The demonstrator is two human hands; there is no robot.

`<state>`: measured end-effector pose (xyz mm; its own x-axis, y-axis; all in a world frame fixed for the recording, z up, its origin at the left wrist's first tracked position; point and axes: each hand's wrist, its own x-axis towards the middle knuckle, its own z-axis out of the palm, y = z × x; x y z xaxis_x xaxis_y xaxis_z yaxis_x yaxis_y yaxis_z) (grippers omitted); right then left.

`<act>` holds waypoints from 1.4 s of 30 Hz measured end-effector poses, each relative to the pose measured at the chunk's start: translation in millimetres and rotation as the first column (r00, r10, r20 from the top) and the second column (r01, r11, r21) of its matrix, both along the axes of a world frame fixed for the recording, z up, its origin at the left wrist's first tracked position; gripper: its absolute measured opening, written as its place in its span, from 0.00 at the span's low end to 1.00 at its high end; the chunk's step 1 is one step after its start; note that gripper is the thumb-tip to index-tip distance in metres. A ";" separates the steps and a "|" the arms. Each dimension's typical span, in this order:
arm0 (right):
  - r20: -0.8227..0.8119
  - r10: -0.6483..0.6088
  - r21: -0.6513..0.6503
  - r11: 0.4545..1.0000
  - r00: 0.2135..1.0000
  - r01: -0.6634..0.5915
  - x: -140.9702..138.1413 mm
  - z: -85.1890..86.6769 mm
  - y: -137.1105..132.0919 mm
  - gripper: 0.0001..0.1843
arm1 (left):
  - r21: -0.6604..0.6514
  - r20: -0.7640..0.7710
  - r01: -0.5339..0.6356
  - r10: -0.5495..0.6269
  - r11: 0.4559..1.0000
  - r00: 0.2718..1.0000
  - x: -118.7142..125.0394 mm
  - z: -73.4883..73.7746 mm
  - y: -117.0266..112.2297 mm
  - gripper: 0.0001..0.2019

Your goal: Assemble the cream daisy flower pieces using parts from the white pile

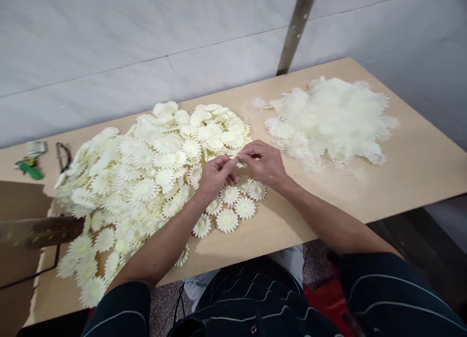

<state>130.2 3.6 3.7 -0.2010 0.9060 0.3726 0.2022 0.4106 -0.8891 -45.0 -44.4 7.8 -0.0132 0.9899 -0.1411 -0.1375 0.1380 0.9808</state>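
Note:
Both my hands meet over the middle of the table, fingertips pinched together on a small pale artificial flower piece (233,157), mostly covered by the fingers. My left hand (216,175) is closed on it from the left. From the right, my right hand (263,163) pinches it between thumb and forefinger. Just below the hands lie several loose cream flowers (227,220) with toothed petals. A large heap of such flowers (144,188) spreads to the left of my hands. Beyond my right hand is a second pile (332,118) of whiter, thinner petal pieces.
The wooden tabletop (412,147) runs along a tiled wall (127,30). A metal post (297,30) rises at the back edge. At the far left lie a green-handled tool (29,168) and dark-rimmed glasses (63,157). A cardboard piece (20,201) and a brown bar (42,231) stand at the left.

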 end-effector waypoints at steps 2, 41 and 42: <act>0.000 -0.006 -0.013 1.000 1.000 0.006 1.8 1.0 0.0 0.09 | -0.002 -0.014 0.037 -0.037 0.999 0.999 -0.8 0.0 0.1 0.32; 0.196 -0.509 0.353 0.834 0.838 0.424 72.3 4.8 50.1 0.15 | -0.045 0.030 0.070 -0.068 0.997 0.997 1.2 -1.5 0.5 0.24; 0.220 -0.539 0.417 0.806 0.813 0.421 77.2 4.4 51.7 0.15 | -0.045 0.032 0.073 -0.071 0.996 0.997 1.2 -2.2 0.7 0.23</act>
<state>207.4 55.3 8.0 0.0684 0.7465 0.6619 0.6947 0.4405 -0.5686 -43.8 -43.8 5.6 0.0628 0.9805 -0.1861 -0.1549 0.1938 0.9687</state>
